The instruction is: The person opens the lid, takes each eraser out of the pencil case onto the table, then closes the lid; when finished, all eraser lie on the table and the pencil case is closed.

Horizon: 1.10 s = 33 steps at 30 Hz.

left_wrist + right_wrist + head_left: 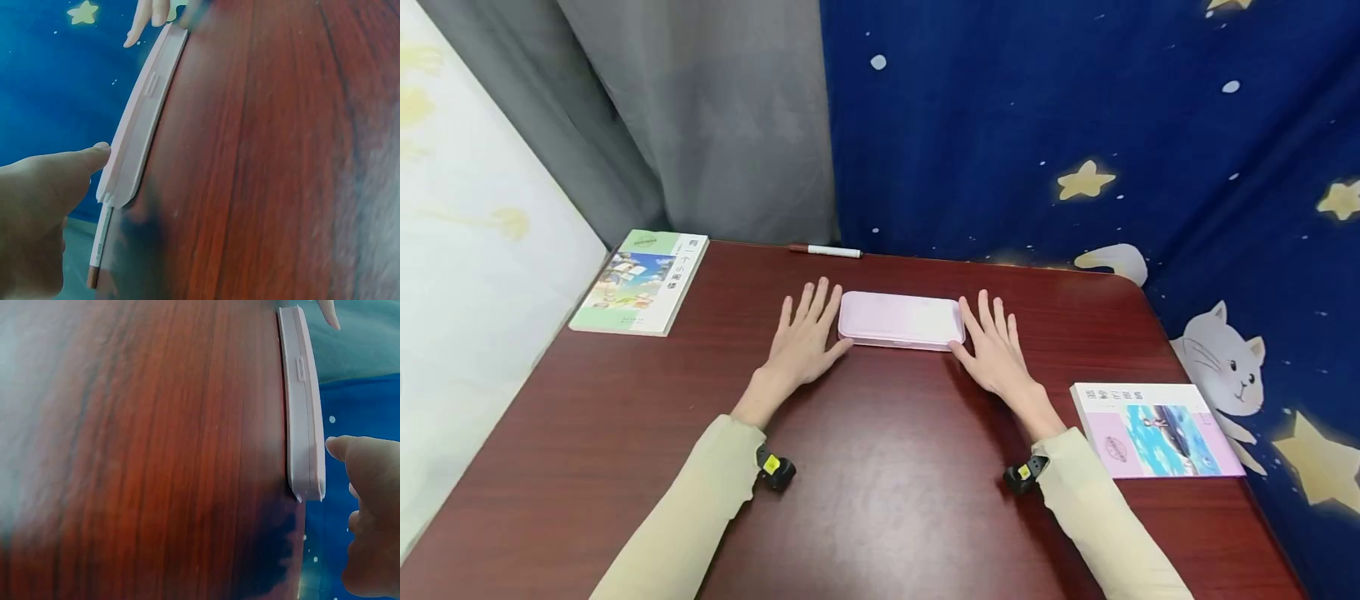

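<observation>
A flat, pale pink pencil case (901, 320) with rounded corners lies closed on the table, its small latch (300, 369) on the side towards me. My left hand (800, 343) is at its left end, fingers straight and spread, the thumb at the near left corner. At the opposite end is my right hand (996, 350), also with straight fingers, its thumb by the near right corner. In the left wrist view the left thumb (94, 156) meets the case's edge. Whether the right thumb touches the case or just hovers beside it, I cannot tell.
A marker (826, 250) with a brown cap lies along the table's (880, 500) far edge. One book (640, 283) with a green cover is at the far left; another, pink-covered book (1157, 431) lies at the right edge. Grey and blue curtains (970, 125) hang behind.
</observation>
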### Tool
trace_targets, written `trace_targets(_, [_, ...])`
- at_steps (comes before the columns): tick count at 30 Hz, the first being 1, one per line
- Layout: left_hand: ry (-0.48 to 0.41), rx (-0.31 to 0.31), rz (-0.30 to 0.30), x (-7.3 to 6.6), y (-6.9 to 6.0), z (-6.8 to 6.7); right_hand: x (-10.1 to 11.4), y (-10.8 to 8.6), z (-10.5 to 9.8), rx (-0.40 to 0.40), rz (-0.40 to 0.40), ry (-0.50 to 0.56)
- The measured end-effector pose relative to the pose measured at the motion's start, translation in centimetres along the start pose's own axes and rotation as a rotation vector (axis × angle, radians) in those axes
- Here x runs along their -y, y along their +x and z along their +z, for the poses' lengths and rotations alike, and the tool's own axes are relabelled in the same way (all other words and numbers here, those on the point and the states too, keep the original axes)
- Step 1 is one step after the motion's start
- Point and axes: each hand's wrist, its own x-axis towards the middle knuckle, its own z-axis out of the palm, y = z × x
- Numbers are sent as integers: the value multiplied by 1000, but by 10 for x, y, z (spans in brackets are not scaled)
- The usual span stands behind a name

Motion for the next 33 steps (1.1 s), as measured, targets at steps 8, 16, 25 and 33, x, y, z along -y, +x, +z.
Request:
trace_targets(8, [30,16,60,-14,7,7,12,5,8,-12,-30,-3])
trace_targets(16, [77,44,125,-27,22,10,35,13,23,8,-177,-74])
trace_targets(25, [119,157,133,-35,42,10,48,29,22,25,-200,-83])
trace_targets(33, [76,200,158,-41,55,15,52,40,23,80,-165,-110])
